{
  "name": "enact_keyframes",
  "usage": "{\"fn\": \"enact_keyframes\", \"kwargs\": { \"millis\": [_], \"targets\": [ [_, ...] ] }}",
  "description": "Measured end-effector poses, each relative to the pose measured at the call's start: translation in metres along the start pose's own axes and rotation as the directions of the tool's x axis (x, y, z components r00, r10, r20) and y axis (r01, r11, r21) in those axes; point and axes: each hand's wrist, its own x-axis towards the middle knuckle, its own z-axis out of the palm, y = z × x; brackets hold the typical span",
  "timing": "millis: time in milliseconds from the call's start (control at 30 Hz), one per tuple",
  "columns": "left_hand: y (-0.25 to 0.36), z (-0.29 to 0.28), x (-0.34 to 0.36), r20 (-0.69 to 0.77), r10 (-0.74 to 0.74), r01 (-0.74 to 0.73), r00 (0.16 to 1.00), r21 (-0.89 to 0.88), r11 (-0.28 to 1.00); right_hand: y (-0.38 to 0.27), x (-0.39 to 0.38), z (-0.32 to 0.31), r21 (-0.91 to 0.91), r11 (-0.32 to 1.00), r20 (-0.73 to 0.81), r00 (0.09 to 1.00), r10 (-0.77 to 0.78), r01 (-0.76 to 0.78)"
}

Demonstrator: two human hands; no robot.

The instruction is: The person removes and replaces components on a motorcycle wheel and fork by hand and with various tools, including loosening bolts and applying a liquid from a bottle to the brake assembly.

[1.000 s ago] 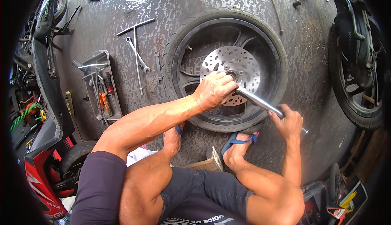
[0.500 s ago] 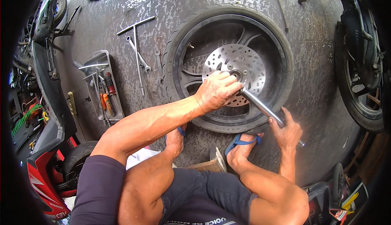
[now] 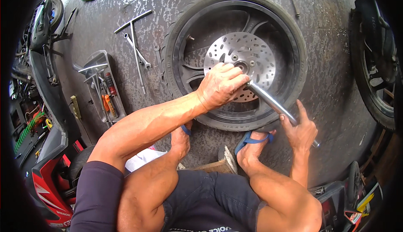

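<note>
A motorcycle wheel [image 3: 172,64] with a black tyre lies on its side in front of me, a drilled brake disc [image 3: 262,53] facing up at its middle. My left hand [image 3: 222,87] is closed around the inner end of a thick, shiny steel bar [image 3: 268,100], right beside the hub [image 3: 241,67]. What that end fits onto is hidden under the fingers. From there the bar slants toward me and to the right, past the tyre. Near its outer end my right hand [image 3: 299,131] holds it from below, thumb and forefinger stretched along it.
Left of the wheel lie a T-handle wrench [image 3: 137,56] and a combination spanner [image 3: 142,56]. A grey tray [image 3: 115,66] of screwdrivers and other tools sits farther left. Motorcycles flank both sides, one with red panels [image 3: 46,186]. My sandalled foot [image 3: 254,146] is close to the tyre.
The view has shifted, so the floor tools and the wheel sit higher in it, and the wheel looks slightly larger. Both hands keep their places on the steel bar.
</note>
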Motion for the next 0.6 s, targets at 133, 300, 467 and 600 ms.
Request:
{"fn": "enact_keyframes", "kwargs": {
  "millis": [133,300,467,600],
  "targets": [
    [0.001,0.000,0.000,-0.005,0.016,-0.016,1.000,-0.006,1.000,0.001,0.009,-0.008,0.001,1.000,0.014,1.000,-0.022,0.022],
    [0.009,-0.003,0.007,-0.004,0.004,-0.003,1.000,0.049,0.999,0.032,0.042,-0.017,-0.024,0.968,-0.016,0.968,-0.249,0.248],
    [0.015,0.000,0.015,-0.051,-0.029,0.029,0.998,0.018,0.999,0.043,0.072,-0.043,-0.042,0.932,-0.049,0.931,-0.362,0.360],
    [0.007,0.000,0.032,-0.104,-0.100,0.101,0.990,-0.002,0.995,0.044,0.087,-0.051,-0.095,0.935,-0.073,0.934,-0.350,0.342]
  ]
}}
